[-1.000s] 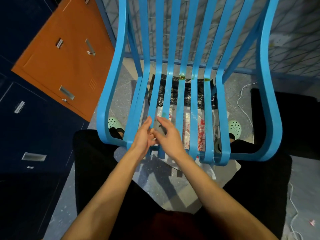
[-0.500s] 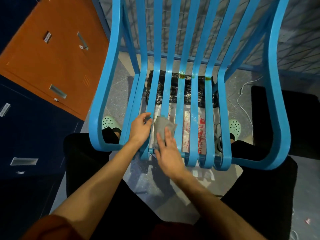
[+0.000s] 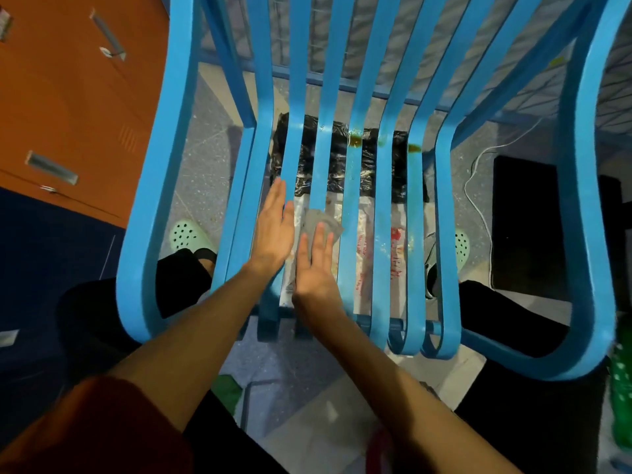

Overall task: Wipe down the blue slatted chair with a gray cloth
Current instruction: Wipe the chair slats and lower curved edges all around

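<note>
Hands both flat on the chair seat, palms down, fingers straight. Right hand (image 3: 316, 265) is spread open and presses the gray cloth (image 3: 321, 222) onto a seat slat; nothing is gripped, the cloth just sits under the fingertips and bunches out ahead of them. Left hand (image 3: 273, 227) is also open, lying flat on the slats just beside the cloth, its fingers reaching further toward the chair back than the right hand's. The two hands nearly touch side to side.

Cloth sits left of centre on the seat, roughly mid-depth. Blue chair (image 3: 383, 186) fills most of the view: narrow slats run from the front edge up into the backrest, wide curved frame on either side. Brown-orange stains (image 3: 355, 140) sit on slats at the bend where seat meets back, well apart from the cloth. Paler smears show on the slats to the right of the right hand.

Under the seat, on the floor: black plastic sheet (image 3: 369, 165) toward the back, white plastic with red print (image 3: 396, 248) toward the front. Mint green clogs (image 3: 186, 234) visible through the frame on both sides, black trousers above them. Orange locker door (image 3: 68, 97) at upper left. White cable (image 3: 478, 200) on the floor at right. Green bottle (image 3: 620, 398) at the right edge, partly cut off.
</note>
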A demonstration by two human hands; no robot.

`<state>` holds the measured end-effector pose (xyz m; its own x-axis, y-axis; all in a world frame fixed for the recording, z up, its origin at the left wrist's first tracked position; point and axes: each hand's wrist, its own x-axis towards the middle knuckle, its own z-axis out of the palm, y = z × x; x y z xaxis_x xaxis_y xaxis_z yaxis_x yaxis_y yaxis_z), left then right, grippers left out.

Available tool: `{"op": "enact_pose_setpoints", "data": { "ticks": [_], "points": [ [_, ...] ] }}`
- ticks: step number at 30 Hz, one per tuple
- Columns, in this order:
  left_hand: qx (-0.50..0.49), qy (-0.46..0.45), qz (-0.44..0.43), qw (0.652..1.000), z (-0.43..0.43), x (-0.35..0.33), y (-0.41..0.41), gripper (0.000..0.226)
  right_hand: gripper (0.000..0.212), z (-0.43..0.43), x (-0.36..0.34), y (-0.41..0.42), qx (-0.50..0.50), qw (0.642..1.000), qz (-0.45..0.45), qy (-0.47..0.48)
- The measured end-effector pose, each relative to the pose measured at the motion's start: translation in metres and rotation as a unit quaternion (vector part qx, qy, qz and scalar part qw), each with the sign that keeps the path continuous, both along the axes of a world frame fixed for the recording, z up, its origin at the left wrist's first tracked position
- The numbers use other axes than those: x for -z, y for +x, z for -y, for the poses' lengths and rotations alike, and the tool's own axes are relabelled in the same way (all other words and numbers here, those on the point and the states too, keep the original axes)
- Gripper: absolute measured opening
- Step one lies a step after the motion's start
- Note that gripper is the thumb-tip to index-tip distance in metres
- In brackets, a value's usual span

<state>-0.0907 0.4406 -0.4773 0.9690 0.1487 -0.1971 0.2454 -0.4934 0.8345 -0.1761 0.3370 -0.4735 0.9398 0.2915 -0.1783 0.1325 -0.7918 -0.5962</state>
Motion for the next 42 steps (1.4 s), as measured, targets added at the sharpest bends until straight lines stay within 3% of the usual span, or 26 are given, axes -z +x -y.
{"op": "enact_pose_setpoints", "data": {
  "ticks": [5,11,15,19,24,28,31,38,42],
  "points": [
    [-0.054,-0.03,0.023,0.998,0.005,0.018,0.005,0.051,0.066,0.001,0.013,0.054,-0.017,0.998,0.065,-0.011],
    [-0.073,-0.055,0.045,0.995,0.008,0.013,0.002,0.047,0.061,-0.001,0.013,0.138,0.037,0.999,-0.006,-0.012],
    [-0.072,-0.038,0.019,0.996,0.007,0.014,0.006,0.051,0.059,-0.003,0.017,0.172,0.034,0.999,0.003,-0.023],
    [-0.068,-0.011,0.022,0.997,0.004,0.013,0.008,0.043,0.058,-0.002,0.015,0.154,0.04,0.999,-0.011,-0.02],
    [-0.084,-0.013,0.022,0.996,0.004,0.006,0.006,0.048,0.063,-0.002,-0.003,0.06,0.022,1.0,-0.005,0.018],
    [-0.078,0.002,0.005,0.997,0.003,0.003,0.006,0.051,0.092,-0.001,-0.013,-0.028,0.009,0.999,-0.038,0.032],
    [-0.077,0.008,-0.003,0.997,0.003,0.002,0.005,0.052,0.09,0.001,-0.016,-0.066,0.02,0.996,-0.068,0.046],
    [-0.075,-0.001,-0.015,0.997,0.004,0.008,0.004,0.056,0.095,0.002,-0.007,-0.031,0.021,0.997,-0.035,0.059],
    [-0.08,-0.014,-0.006,0.997,0.004,0.01,0.004,0.059,0.077,-0.003,-0.001,0.04,0.045,0.999,-0.013,0.021]
  ]
}}
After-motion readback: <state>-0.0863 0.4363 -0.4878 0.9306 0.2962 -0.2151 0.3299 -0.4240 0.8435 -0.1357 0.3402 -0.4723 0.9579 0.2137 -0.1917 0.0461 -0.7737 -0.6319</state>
